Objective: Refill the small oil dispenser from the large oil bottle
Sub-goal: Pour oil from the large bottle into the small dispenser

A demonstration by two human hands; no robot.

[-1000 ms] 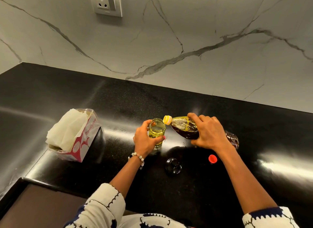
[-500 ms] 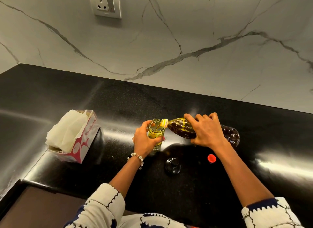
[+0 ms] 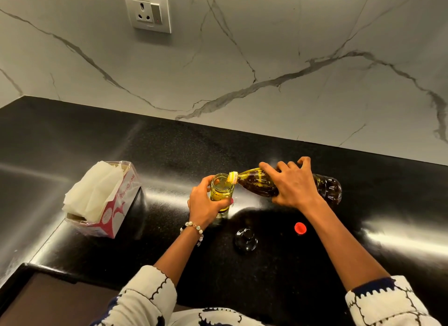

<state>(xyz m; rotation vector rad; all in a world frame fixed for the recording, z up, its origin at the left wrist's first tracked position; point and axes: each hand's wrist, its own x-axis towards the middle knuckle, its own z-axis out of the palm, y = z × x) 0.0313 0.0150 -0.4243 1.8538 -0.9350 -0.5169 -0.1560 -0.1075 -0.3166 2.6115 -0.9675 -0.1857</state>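
- Black polished stone forms the counter [image 3: 363, 185], where I see the small oil dispenser [image 3: 221, 192] standing upright near the middle, its mouth uncovered and yellow oil inside.
- My view shows the left hand [image 3: 206, 202] wrapped around the dispenser's glass body, the grip curled snugly on it from the near side, a beaded bracelet [image 3: 192, 227] at the wrist.
- The right hand [image 3: 293, 185] holds the large oil bottle [image 3: 257, 184] tipped almost flat, fingers spread over its top and thumb beneath, the grip clasping the bottle's middle.
- The bottle's yellow neck [image 3: 232, 177] rests at the dispenser's rim, its mouth over the opening; dark oil fills the lower side of the bottle, whose base [image 3: 331, 188] points right.
- I cannot tell from here whether a stream of oil is passing between them.
- A red cap [image 3: 300, 228] lies on the counter near the right forearm, well apart from the bottle.
- A dark glass stopper [image 3: 246, 239] sits just left of the cap, between the two arms.
- A tissue box [image 3: 110, 209] stands at the left, white paper bulging from its top.
- A wall socket [image 3: 147, 10] is set in the veined marble backsplash [image 3: 291, 59] above.
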